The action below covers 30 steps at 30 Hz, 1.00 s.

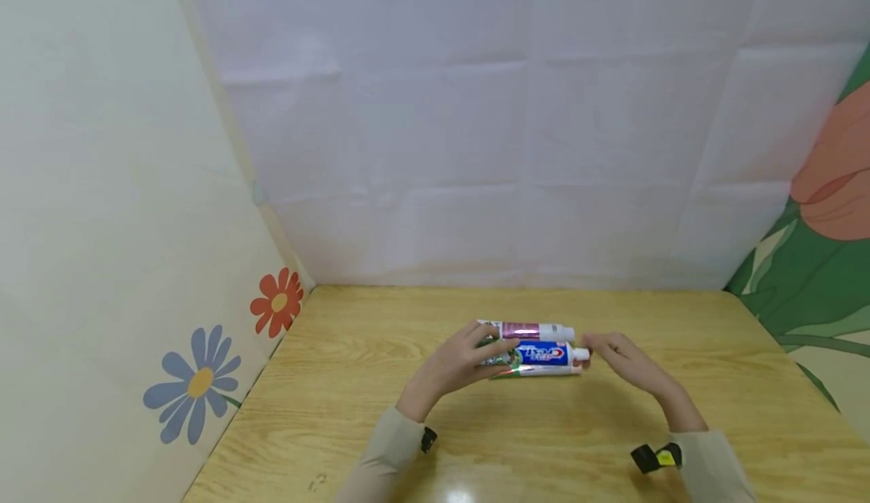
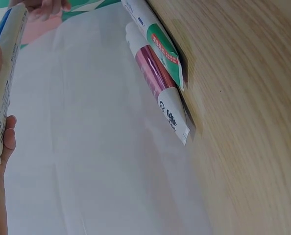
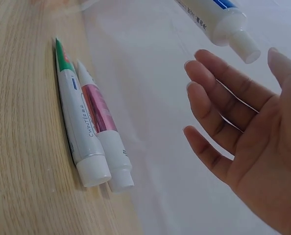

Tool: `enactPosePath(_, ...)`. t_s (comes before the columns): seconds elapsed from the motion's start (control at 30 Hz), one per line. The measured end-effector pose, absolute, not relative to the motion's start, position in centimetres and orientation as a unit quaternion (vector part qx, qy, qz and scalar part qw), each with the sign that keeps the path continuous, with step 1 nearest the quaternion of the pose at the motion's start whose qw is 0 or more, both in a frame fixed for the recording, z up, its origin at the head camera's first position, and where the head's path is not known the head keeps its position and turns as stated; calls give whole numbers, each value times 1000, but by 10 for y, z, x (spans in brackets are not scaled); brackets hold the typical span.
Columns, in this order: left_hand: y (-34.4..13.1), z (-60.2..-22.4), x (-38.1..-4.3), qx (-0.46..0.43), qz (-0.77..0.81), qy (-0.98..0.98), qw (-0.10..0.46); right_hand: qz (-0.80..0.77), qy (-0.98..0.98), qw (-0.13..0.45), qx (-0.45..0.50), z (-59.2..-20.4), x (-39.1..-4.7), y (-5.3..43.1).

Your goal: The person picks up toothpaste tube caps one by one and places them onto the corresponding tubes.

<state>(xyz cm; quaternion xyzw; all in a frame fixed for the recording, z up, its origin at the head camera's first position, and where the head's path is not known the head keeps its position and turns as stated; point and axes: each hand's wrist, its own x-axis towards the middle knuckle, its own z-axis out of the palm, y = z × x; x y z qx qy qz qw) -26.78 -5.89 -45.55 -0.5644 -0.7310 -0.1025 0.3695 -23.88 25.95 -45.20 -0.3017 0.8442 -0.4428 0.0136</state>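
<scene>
My left hand (image 1: 457,365) grips a blue and white toothpaste tube (image 1: 544,353) by its crimped end, raised above the table with its white cap pointing right. Beside that cap is my right hand (image 1: 632,365); in the right wrist view its fingers (image 3: 219,110) are spread and loosely bent, apart from the cap. Two more toothpaste tubes lie side by side on the table. One is white with a pink band (image 3: 100,107). The other is white with a green end (image 3: 79,117), partly hidden under the raised tube in the head view.
The wood-grain table (image 1: 353,382) meets a creased white sheet (image 1: 435,148) at its back edge. A pale panel with painted flowers (image 1: 200,384) stands on the left, and a green leaf pattern (image 1: 832,284) covers the right side.
</scene>
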Motion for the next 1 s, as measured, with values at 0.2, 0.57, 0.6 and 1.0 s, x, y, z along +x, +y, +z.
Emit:
enactPosePath(0.2,-58,-457,-269,-565,-102,-732,367,-434,861,-7,-267,-452,-236,259)
enactPosePath(0.57,-59,-457,-269,-561,-104,-732,372,-457,853,13,-253,-451,-236,260)
enactPosePath(0.6,-60,-457,-269,-560,-104,-733,372,-456,852,12,-256,-451,-237,260)
enactPosePath(1.0,-61,-455,-268,-562,-95,-735,367,-449,846,-9,-286,-452,-236,259)
